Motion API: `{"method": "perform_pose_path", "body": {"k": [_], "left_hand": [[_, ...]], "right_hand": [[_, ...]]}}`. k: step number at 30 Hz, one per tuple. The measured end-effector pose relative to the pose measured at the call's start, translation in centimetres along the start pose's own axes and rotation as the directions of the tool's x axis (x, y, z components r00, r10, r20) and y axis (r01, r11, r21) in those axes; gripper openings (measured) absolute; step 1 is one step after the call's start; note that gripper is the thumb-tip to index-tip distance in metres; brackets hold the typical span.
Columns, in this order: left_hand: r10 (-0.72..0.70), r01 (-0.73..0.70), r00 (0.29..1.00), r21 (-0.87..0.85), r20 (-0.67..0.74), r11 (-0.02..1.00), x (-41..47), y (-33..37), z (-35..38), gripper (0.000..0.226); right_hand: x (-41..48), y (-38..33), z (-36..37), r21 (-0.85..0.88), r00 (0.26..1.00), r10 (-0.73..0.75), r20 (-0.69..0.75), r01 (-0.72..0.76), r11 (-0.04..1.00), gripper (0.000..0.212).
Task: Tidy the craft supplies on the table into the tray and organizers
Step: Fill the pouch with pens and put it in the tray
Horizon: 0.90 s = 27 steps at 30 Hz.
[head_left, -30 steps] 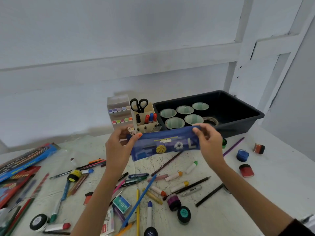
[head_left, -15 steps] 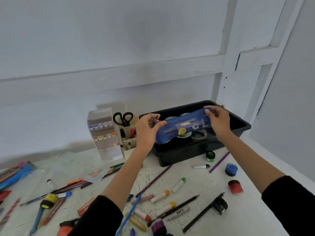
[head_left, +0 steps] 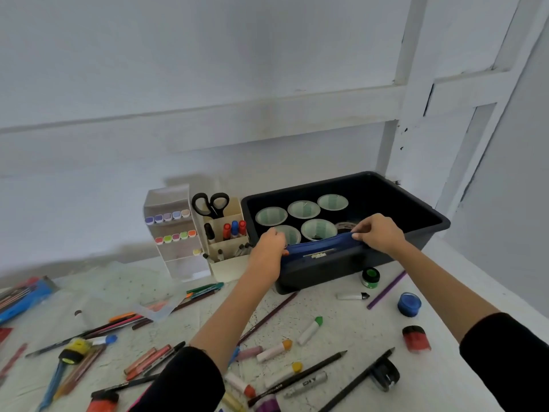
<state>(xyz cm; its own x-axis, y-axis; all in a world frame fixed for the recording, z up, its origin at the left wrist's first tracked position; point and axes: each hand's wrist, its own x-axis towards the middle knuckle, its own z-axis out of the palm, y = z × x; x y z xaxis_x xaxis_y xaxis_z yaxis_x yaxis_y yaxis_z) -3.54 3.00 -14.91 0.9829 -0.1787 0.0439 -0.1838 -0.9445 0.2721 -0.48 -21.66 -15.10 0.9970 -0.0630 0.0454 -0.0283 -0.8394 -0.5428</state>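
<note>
The left hand (head_left: 267, 248) pinches the left end of the blue pouch (head_left: 320, 251). The right hand (head_left: 378, 233) pinches its right end. Both hands are curled onto the fabric and set apart by the pouch's length. The pouch is stretched along the near rim of the black tray (head_left: 421, 209), which stands at the table's far right corner. Whether the pouch rests on the rim or hangs clear of it cannot be determined.

Status, as judged: the pouch is at the tray but not released. The tray holds five paper cups (head_left: 304, 209) and a tape roll (head_left: 346, 226). To the tray's left, the beige pen holder (head_left: 228, 266) carries scissors (head_left: 211, 203) and several markers. The white marker rack (head_left: 175, 257) beside it is partly filled.

Outstanding: most of the work.
- Pencils, crayons and markers lie scattered across the near half of the table (head_left: 356, 325).
- A green pot (head_left: 370, 277), a blue pot (head_left: 409, 304) and a red pot (head_left: 416, 339) sit near the right edge.
- Flat pencil boxes (head_left: 23, 295) lie at the left edge.

The table surface is white, speckled and cracked. A white panelled wall (head_left: 208, 84) stands behind it.
</note>
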Motion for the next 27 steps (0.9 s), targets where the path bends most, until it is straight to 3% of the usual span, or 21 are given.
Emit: {"method": "perform_pose_path", "body": {"k": [2, 6, 12, 15, 18, 20, 22, 24, 27], "left_hand": [[-0.015, 0.010, 0.999, 0.098, 0.052, 0.995, 0.2, 0.5, 0.0, 0.026], [0.084, -0.099, 0.994, 0.244, 0.068, 0.965, -0.1, 0.4, 0.2, 0.037], [0.069, -0.136, 0.974, 0.308, 0.217, 0.942, -0.1, 1.0, -0.5, 0.032], [0.187, -0.199, 0.980, 0.352, 0.068, 0.915, -1.4, 1.0, -0.3, 0.031], [0.384, -0.274, 0.897, 0.408, -0.217, 0.871, -3.4, 0.1, 0.2, 0.023], [0.440, -0.297, 0.834, 0.402, -0.332, 0.866, -4.5, -0.6, 1.0, 0.025], [0.411, -0.305, 0.809, 0.298, -0.420, 0.905, -6.1, -1.1, 1.3, 0.020], [0.338, -0.285, 0.808, 0.181, -0.483, 0.941, -8.2, -1.5, 1.1, 0.016], [0.230, -0.222, 0.831, 0.077, -0.507, 0.972, -11.3, -2.2, 0.2, 0.031]], "right_hand": [[-0.2, -0.2, -0.1, -0.036, 1.000, 0.002, 0.027, -0.001, 0.999, 0.013], [-0.6, -0.3, 0.1, -0.199, 0.991, -0.035, 0.128, 0.060, 0.978, 0.021], [-1.1, -0.7, 0.2, -0.308, 0.977, -0.071, 0.201, 0.131, 0.942, 0.033], [-1.4, -0.7, 0.3, -0.355, 0.978, -0.075, 0.194, 0.141, 0.924, 0.038], [-2.0, -0.8, 0.9, -0.335, 0.984, -0.160, 0.076, 0.176, 0.926, 0.032], [-2.6, -1.3, 1.6, -0.174, 0.970, -0.240, -0.048, 0.228, 0.958, 0.025], [-3.7, -3.0, 2.8, -0.065, 0.930, -0.321, -0.178, 0.314, 0.947, 0.023], [-5.2, -5.2, 4.2, -0.066, 0.855, -0.420, -0.305, 0.421, 0.905, 0.023], [-7.7, -8.8, 6.4, -0.022, 0.759, -0.526, -0.383, 0.561, 0.827, 0.027]]}}
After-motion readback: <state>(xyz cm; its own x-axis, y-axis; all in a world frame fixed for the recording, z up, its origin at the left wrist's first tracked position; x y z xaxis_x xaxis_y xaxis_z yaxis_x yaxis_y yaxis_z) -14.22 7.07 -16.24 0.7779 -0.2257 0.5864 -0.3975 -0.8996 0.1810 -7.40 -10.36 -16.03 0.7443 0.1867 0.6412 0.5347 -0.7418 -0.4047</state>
